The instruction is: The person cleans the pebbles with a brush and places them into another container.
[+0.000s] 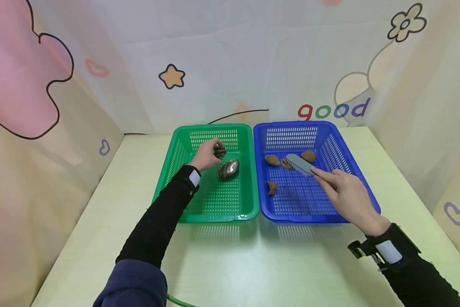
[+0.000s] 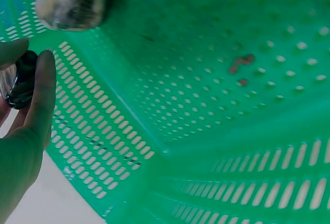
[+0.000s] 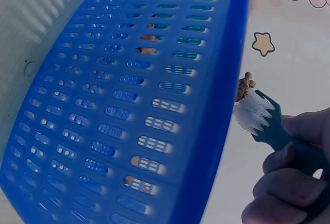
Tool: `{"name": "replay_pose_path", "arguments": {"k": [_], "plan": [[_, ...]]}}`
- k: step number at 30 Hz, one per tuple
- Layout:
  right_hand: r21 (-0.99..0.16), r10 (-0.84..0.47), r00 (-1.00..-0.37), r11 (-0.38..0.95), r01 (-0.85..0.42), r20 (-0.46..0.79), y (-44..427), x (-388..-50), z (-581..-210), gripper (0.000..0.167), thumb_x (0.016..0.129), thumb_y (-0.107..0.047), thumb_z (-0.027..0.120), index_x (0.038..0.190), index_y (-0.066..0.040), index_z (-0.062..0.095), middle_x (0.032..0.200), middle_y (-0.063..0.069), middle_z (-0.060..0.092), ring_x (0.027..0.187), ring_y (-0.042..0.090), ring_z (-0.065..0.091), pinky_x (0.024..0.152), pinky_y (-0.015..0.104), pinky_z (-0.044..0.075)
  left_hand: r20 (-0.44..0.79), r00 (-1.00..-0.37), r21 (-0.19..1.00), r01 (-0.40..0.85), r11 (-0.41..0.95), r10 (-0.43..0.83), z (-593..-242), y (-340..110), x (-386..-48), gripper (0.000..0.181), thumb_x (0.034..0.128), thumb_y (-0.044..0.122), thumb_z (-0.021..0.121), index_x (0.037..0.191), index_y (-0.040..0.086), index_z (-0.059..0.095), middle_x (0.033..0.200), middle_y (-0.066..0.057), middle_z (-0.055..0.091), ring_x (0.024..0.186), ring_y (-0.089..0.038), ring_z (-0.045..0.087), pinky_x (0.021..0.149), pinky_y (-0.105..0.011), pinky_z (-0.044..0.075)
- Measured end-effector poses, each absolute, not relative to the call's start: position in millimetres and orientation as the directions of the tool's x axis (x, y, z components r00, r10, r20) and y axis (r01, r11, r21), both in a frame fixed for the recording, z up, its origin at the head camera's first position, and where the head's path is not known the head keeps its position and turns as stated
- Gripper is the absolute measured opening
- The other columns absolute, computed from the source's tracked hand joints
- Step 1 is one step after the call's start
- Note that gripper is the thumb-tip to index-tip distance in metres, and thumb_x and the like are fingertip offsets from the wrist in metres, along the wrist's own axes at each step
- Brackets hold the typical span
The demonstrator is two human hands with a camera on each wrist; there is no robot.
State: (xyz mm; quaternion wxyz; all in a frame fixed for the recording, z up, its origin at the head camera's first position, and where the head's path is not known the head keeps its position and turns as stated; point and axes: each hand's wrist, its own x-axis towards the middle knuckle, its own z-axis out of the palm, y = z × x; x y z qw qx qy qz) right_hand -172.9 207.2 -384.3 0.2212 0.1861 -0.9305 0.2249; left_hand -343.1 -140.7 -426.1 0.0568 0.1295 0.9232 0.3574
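Observation:
Inside the green basket (image 1: 214, 200), my left hand (image 1: 207, 155) pinches a small dark glossy stone (image 1: 219, 152) between thumb and fingers, raised above the floor. A larger shiny dark stone (image 1: 228, 169) lies beside it; in the left wrist view this stone (image 2: 72, 5) looks mottled pale and dark. My right hand (image 1: 345, 194) grips a grey-green brush (image 1: 300, 164) by its handle over the blue basket (image 1: 291, 216). Its white bristles (image 3: 251, 113) face down in the head view, close to a knobbly brown lump (image 1: 287, 164); whether they touch it I cannot tell.
More brown lumps lie in the blue basket: one at the left (image 1: 272, 160), one at the back (image 1: 308, 156), one nearer the front (image 1: 272, 188). Reddish-brown bits (image 2: 241, 64) dot the green floor. A green cord (image 1: 180, 302) crosses the table's front (image 1: 253, 264).

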Motion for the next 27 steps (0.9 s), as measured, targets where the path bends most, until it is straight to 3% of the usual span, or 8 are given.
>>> {"name": "replay_pose_path", "arguments": {"k": [2, 5, 9, 11, 15, 20, 27], "plan": [[-0.34, -0.243, -0.839, 0.833, -0.438, 0.487, 207, -172, -384, 0.034, 0.089, -0.008, 0.067, 0.123, -0.007, 0.066, 0.061, -0.002, 0.035, 0.056, 0.009, 0.03, 0.048, 0.022, 0.026, -0.03, -0.956, 0.654, 0.203, 0.728, 0.293, -432, -144, -344, 0.051, 0.0834, -0.001, 0.07, 0.13, 0.008, 0.051, 0.124, -0.017, 0.056, 0.116, -0.032, 0.054, 0.094, -0.044, 0.046], [-0.344, -0.235, -0.846, 0.836, -0.427, 0.478, 207, -172, -384, 0.035, 0.089, -0.008, 0.067, 0.124, -0.008, 0.066, 0.061, -0.001, 0.036, 0.056, 0.01, 0.031, 0.048, 0.022, 0.027, -0.002, -0.945, 0.642, 0.25, 0.725, 0.328, -472, -158, -376, 0.053, 0.0798, 0.006, 0.077, 0.126, 0.014, 0.053, 0.119, -0.013, 0.059, 0.106, -0.027, 0.057, 0.084, -0.04, 0.049], [-0.349, -0.23, -0.852, 0.838, -0.419, 0.47, 207, -171, -385, 0.036, 0.089, -0.009, 0.067, 0.125, -0.008, 0.065, 0.061, -0.001, 0.037, 0.056, 0.01, 0.032, 0.048, 0.022, 0.028, -0.054, -0.946, 0.619, 0.218, 0.754, 0.319, -490, -165, -394, 0.058, 0.0779, 0.006, 0.079, 0.13, 0.012, 0.052, 0.121, -0.016, 0.058, 0.105, -0.031, 0.057, 0.081, -0.041, 0.05], [-0.351, -0.23, -0.852, 0.837, -0.42, 0.47, 207, -171, -385, 0.036, 0.089, -0.009, 0.067, 0.125, -0.008, 0.065, 0.061, -0.001, 0.037, 0.056, 0.01, 0.032, 0.047, 0.021, 0.028, -0.128, -0.948, 0.596, 0.16, 0.787, 0.29, -465, -158, -373, 0.057, 0.0816, 0.001, 0.074, 0.133, 0.006, 0.05, 0.126, -0.02, 0.056, 0.112, -0.035, 0.056, 0.089, -0.044, 0.05], [-0.351, -0.23, -0.849, 0.835, -0.423, 0.476, 207, -170, -387, 0.035, 0.089, -0.009, 0.068, 0.124, -0.008, 0.066, 0.061, -0.001, 0.036, 0.055, 0.009, 0.031, 0.047, 0.021, 0.027, -0.141, -0.951, 0.574, 0.147, 0.806, 0.274, -438, -151, -341, 0.05, 0.086, -0.006, 0.065, 0.134, -0.003, 0.049, 0.125, -0.026, 0.056, 0.112, -0.039, 0.056, 0.091, -0.043, 0.049], [-0.342, -0.235, -0.841, 0.835, -0.431, 0.487, 208, -170, -389, 0.035, 0.089, -0.009, 0.068, 0.123, -0.008, 0.067, 0.06, -0.002, 0.035, 0.055, 0.008, 0.03, 0.047, 0.021, 0.027, -0.179, -0.952, 0.552, 0.11, 0.826, 0.247, -441, -150, -340, 0.05, 0.0875, -0.006, 0.063, 0.135, -0.001, 0.05, 0.126, -0.024, 0.057, 0.114, -0.037, 0.057, 0.092, -0.043, 0.047], [-0.343, -0.235, -0.843, 0.835, -0.43, 0.484, 208, -170, -389, 0.034, 0.089, -0.01, 0.067, 0.123, -0.008, 0.067, 0.06, -0.001, 0.035, 0.055, 0.008, 0.03, 0.048, 0.022, 0.027, -0.202, -0.946, 0.519, 0.118, 0.847, 0.255, -450, -152, -347, 0.05, 0.0823, -0.006, 0.067, 0.13, 0.001, 0.056, 0.123, -0.021, 0.06, 0.11, -0.034, 0.059, 0.083, -0.038, 0.047]]}}
